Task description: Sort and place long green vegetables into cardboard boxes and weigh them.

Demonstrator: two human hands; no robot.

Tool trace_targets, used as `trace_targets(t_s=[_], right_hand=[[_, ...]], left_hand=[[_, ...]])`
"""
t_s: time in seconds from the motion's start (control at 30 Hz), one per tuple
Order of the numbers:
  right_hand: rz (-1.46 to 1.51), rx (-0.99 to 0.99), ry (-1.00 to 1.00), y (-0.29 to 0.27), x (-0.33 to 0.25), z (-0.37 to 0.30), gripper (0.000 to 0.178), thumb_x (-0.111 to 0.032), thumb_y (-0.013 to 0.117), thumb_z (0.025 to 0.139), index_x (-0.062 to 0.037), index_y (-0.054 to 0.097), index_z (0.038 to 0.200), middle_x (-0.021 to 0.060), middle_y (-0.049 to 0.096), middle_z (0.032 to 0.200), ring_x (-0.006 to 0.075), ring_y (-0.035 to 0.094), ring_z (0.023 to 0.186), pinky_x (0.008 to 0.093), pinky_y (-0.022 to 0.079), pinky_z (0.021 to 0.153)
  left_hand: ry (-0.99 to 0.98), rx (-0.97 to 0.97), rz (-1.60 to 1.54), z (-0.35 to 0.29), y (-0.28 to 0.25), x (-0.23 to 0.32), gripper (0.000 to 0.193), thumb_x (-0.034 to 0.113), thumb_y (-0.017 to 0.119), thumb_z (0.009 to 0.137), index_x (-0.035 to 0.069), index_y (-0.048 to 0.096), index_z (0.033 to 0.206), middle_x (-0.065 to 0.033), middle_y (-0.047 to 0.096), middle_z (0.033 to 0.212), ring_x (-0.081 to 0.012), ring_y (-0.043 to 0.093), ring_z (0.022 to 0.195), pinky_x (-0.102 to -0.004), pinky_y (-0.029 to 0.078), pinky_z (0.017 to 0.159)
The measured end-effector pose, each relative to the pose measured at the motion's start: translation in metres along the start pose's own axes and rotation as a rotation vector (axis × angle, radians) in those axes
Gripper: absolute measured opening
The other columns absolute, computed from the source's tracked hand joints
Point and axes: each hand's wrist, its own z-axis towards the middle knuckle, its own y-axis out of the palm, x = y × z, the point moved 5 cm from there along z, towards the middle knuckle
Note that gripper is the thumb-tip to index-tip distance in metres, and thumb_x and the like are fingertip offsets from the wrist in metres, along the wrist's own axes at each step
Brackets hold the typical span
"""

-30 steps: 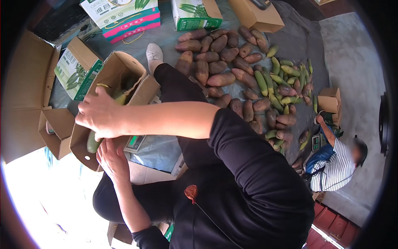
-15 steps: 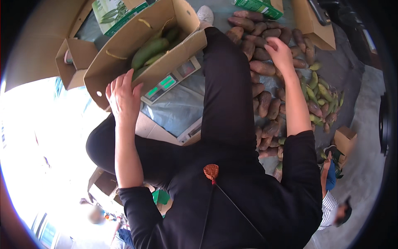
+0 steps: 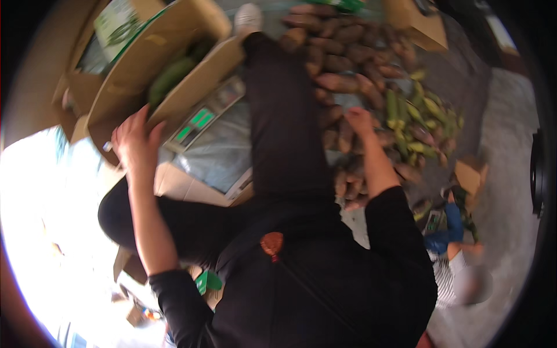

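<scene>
My left hand (image 3: pixel 136 142) is at the near end of a deep cardboard box (image 3: pixel 200 72), thumb and fingers apart, fingertips by the box's edge. Nothing shows in its grasp. Inside the box lie large, long green fruits (image 3: pixel 170 80), partly in shadow. On the right, my right hand (image 3: pixel 360 120) is low over a spread of elongated reddish-brown fruits or tubers (image 3: pixel 337 83). Its fingers are curled in and blurred. Whether anything is in them I cannot make out. Slim green and yellowish pods or fruits (image 3: pixel 426 113) lie just right of this hand.
A scale with a lit green display (image 3: pixel 201 119) stands between the box and my leg. A green-and-white printed carton (image 3: pixel 118 28) is behind the box. Another cardboard box (image 3: pixel 415 26) stands at the far right. A person in a striped top (image 3: pixel 444 278) is at the lower right.
My right hand has come back toward me over the brown pile, its fingers now curled. My left hand stays by the box edge. The whole view has shifted and blurred.
</scene>
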Motion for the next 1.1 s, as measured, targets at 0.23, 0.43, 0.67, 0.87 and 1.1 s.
trace_targets(t_s=[0.23, 0.43, 0.67, 0.87, 1.1], right_hand=[[-0.070, 0.014, 0.350, -0.021, 0.061, -0.001, 0.039, -0.025, 0.071, 0.075, -0.0096, 0.063, 0.111, 0.0160, 0.065, 0.105, 0.0324, 0.063, 0.099, 0.0408, 0.050, 0.086], [-0.335, -0.032, 0.557, -0.060, 0.093, 0.022, 0.059, -0.031, 0.071, 0.078, -0.0182, 0.047, 0.131, 0.0130, 0.051, 0.129, 0.0337, 0.051, 0.118, 0.0438, 0.047, 0.094], [-0.528, -0.061, 0.599, -0.096, 0.113, 0.070, 0.072, -0.020, 0.063, 0.081, -0.0226, 0.029, 0.144, 0.0065, 0.034, 0.148, 0.0299, 0.036, 0.133, 0.0541, 0.040, 0.100], [-0.618, -0.145, 0.543, -0.092, 0.140, 0.113, 0.084, -0.012, 0.059, 0.079, -0.0255, 0.016, 0.150, 0.0032, 0.017, 0.157, 0.0265, 0.017, 0.144, 0.0590, 0.028, 0.108], [-0.518, -0.231, 0.638, -0.063, 0.122, 0.106, 0.075, -0.008, 0.060, 0.078, -0.0219, 0.029, 0.145, 0.0091, 0.032, 0.148, 0.0296, 0.030, 0.137, 0.0595, 0.033, 0.104]], left_hand=[[-0.040, -0.097, 0.044, -0.003, 0.015, 0.003, 0.052, 0.027, 0.071, 0.079, 0.016, 0.055, 0.128, -0.0050, 0.061, 0.117, -0.0253, 0.053, 0.116, -0.0493, 0.027, 0.108], [-0.034, -0.087, 0.101, 0.000, 0.012, 0.011, 0.049, 0.021, 0.071, 0.079, 0.014, 0.056, 0.126, -0.0068, 0.063, 0.113, -0.0276, 0.055, 0.111, -0.0458, 0.032, 0.104], [-0.046, -0.106, 0.103, 0.004, 0.014, 0.011, 0.047, 0.015, 0.074, 0.073, 0.010, 0.059, 0.117, -0.0083, 0.064, 0.108, -0.0268, 0.056, 0.108, -0.0433, 0.032, 0.104], [-0.087, -0.157, 0.105, 0.005, 0.011, 0.017, 0.043, 0.013, 0.073, 0.072, 0.008, 0.060, 0.113, -0.0087, 0.063, 0.106, -0.0278, 0.055, 0.107, -0.0432, 0.032, 0.104], [-0.119, -0.152, 0.081, 0.005, 0.005, 0.016, 0.042, 0.014, 0.074, 0.072, 0.008, 0.059, 0.111, -0.0072, 0.064, 0.106, -0.0265, 0.057, 0.107, -0.0458, 0.032, 0.104]])
